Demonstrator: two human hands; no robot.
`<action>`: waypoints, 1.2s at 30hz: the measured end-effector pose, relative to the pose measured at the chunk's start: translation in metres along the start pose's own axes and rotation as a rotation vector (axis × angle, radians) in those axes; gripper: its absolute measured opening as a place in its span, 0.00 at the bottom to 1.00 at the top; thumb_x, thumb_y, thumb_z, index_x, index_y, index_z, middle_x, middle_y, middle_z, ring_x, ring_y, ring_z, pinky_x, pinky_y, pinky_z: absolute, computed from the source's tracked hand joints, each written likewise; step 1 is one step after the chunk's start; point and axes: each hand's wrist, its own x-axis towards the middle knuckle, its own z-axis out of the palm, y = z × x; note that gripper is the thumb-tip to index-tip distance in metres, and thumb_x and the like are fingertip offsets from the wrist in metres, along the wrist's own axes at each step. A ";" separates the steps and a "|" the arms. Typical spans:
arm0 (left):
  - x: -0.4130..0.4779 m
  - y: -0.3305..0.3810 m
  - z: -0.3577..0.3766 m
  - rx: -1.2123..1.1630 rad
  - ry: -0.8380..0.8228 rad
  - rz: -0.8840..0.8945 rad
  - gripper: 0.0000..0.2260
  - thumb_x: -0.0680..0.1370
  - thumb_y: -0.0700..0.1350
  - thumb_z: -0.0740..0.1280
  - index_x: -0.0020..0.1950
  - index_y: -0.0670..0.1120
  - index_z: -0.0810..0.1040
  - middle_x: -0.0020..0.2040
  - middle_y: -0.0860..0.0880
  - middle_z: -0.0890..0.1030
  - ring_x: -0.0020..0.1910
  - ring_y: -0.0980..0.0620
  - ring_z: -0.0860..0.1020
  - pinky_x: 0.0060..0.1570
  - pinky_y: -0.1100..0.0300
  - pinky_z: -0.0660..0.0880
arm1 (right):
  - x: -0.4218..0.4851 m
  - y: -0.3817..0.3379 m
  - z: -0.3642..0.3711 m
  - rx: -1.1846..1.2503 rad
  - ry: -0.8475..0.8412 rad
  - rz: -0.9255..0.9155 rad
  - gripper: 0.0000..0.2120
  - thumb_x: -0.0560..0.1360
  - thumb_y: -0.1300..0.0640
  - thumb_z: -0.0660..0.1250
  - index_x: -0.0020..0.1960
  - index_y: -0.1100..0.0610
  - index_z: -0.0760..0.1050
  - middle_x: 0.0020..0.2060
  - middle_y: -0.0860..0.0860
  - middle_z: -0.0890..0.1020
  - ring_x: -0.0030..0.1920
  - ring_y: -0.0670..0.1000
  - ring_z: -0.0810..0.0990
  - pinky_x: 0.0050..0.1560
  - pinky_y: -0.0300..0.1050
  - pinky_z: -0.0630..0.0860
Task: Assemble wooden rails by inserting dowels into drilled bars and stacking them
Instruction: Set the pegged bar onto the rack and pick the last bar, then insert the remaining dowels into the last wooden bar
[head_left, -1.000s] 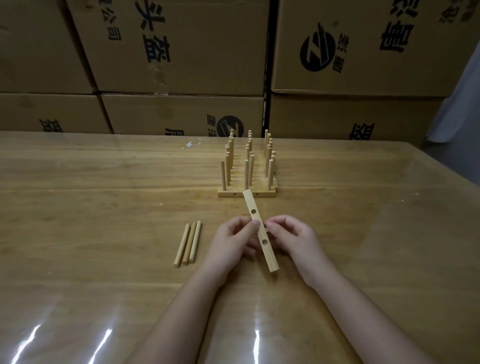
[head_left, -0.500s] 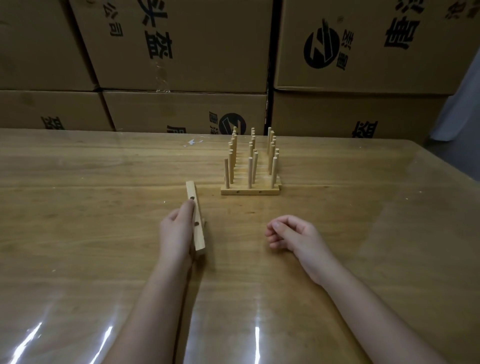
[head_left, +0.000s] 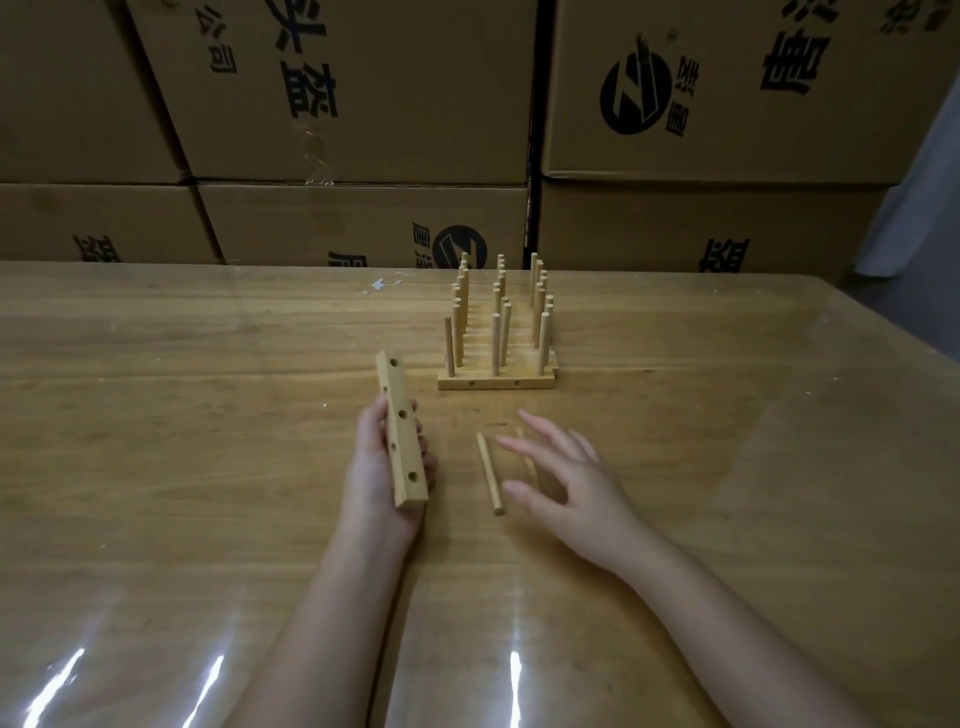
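- The wooden bar (head_left: 401, 429) with round holes in it is off the table, held in the left hand (head_left: 383, 467); the hand is closed around the bar's lower half, and the bar's far end sticks up and away past the fingers
- Four holes show on the bar's top face, and more holes on its side
- Just to the right of the bar, a loose dowel (head_left: 490, 473) lies flat on the table (head_left: 156, 415); a second dowel (head_left: 526, 457) lies partly hidden under the right hand (head_left: 563, 480)
- The right hand is open with its fingers spread wide, over the dowels; it holds nothing; it looks blurred
- Farther back stands the finished stack (head_left: 497, 332); bars lie side by side with many dowels standing straight up in rows
- Behind the table are big cardboard boxes (head_left: 363, 104) with dark print
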 end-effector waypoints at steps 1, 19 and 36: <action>0.001 -0.005 0.001 0.034 -0.015 -0.017 0.12 0.78 0.54 0.63 0.46 0.46 0.78 0.29 0.53 0.75 0.25 0.58 0.72 0.25 0.65 0.71 | -0.001 0.000 0.000 -0.083 -0.067 -0.009 0.20 0.74 0.37 0.59 0.66 0.30 0.63 0.73 0.34 0.52 0.73 0.43 0.45 0.69 0.50 0.45; -0.002 -0.030 0.016 0.397 -0.280 0.091 0.16 0.81 0.53 0.57 0.52 0.46 0.81 0.34 0.50 0.77 0.30 0.55 0.75 0.31 0.62 0.72 | 0.003 0.013 -0.003 -0.416 0.242 0.159 0.09 0.77 0.53 0.63 0.56 0.46 0.76 0.56 0.44 0.76 0.60 0.48 0.72 0.59 0.44 0.65; -0.007 -0.036 0.020 0.743 -0.356 0.142 0.16 0.83 0.52 0.52 0.56 0.45 0.75 0.32 0.52 0.76 0.26 0.56 0.71 0.29 0.64 0.70 | 0.005 0.010 -0.008 0.245 0.585 0.024 0.09 0.77 0.64 0.62 0.54 0.54 0.75 0.49 0.45 0.74 0.47 0.42 0.79 0.46 0.30 0.74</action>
